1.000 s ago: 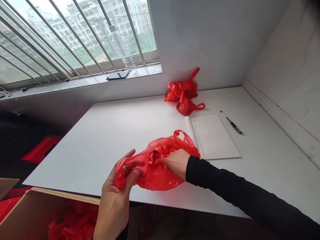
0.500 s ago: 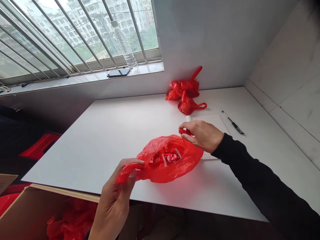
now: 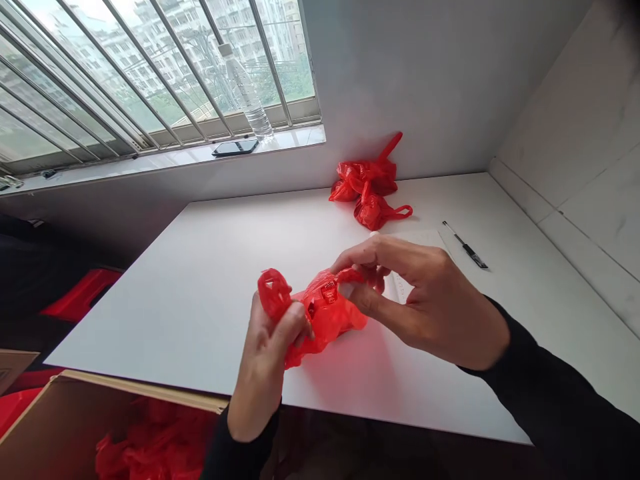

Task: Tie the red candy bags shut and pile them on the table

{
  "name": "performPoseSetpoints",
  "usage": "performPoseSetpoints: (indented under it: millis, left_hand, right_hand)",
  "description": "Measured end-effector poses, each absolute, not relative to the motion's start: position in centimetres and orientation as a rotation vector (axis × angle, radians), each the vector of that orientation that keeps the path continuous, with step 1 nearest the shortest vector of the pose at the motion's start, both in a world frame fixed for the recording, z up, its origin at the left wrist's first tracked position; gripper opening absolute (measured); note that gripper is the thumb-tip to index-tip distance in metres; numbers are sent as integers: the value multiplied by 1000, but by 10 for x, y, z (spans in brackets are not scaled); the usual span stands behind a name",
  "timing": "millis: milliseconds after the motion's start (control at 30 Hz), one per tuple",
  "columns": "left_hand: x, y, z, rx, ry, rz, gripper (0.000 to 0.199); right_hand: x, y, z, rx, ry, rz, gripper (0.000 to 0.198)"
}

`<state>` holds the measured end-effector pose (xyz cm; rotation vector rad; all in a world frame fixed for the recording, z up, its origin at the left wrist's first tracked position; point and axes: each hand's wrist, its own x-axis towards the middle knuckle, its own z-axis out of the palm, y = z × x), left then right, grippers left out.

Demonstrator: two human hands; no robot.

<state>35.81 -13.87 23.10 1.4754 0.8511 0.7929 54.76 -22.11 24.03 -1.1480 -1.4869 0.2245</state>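
Observation:
A red plastic bag (image 3: pixel 327 327) is gathered between my two hands, low over the white table (image 3: pixel 240 243). Small red packets with print show through its narrowed mouth. My left hand (image 3: pixel 275 347) is closed round one handle, whose loop sticks up above the thumb. With thumb and fingers, my right hand (image 3: pixel 405 287) pinches the other handle at the bag's right side. Part of a paper sheet (image 3: pixel 400 288) shows behind my right hand.
Several tied red bags (image 3: pixel 367 180) sit against the wall at the back. A black pen (image 3: pixel 465 245) lies on the right. An open cardboard box (image 3: pixel 60 407) of red bags stands at lower left. A water bottle (image 3: pixel 246 93) and a phone (image 3: pixel 235 147) rest on the sill.
My hands have come closer together, the left moving up and right. The bag's wide mouth has narrowed, and its left handle now stands up as a loop.

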Motion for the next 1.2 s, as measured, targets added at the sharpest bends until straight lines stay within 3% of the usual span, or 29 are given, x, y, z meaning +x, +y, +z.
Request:
performPoseSetpoints:
  millis: [67, 100, 167, 200, 300, 367, 433, 567, 767, 967, 1133, 1200]
  left_hand:
    - [364, -146, 229, 1739, 820, 687, 48]
    - [366, -149, 228, 1854, 772, 637, 48]
    - [369, -151, 228, 1984, 687, 587, 20]
    - [370, -151, 228, 1991, 676, 601, 18]
    - [369, -149, 229, 1849, 758, 660, 42]
    - [368, -148, 230, 1732, 846, 664, 45]
    - [367, -147, 232, 1626, 917, 666, 47]
    - [367, -138, 235, 1399, 886, 652, 40]
    - [363, -120, 236, 1338, 773, 638, 25]
    - [357, -124, 246, 1665, 719, 493, 22]
    - [348, -124, 235, 2053, 803, 711, 12]
    - [347, -120, 223, 2332, 799, 934, 19]
  right_hand:
    - [541, -223, 240, -1099, -1556, 306, 16]
    - [538, -224, 239, -1082, -1612, 351, 16]
    - [533, -225, 238, -1055, -1699, 410, 15]
    - [532, -225, 237, -1058, -1707, 410, 17]
    - [534, -221, 234, -1163, -1594, 269, 27]
    - [537, -216, 230, -1235, -1558, 228, 32]
    - [540, -210, 226, -1234, -1568, 285, 24]
    - [542, -205, 224, -1177, -1547, 311, 7]
    - [540, -207, 222, -1151, -1682, 439, 14]
    - [548, -185, 210, -1037, -1618, 722, 59]
    - [550, -174, 198, -1078, -1531, 882, 35]
    - [547, -171, 194, -1085, -1508, 868, 31]
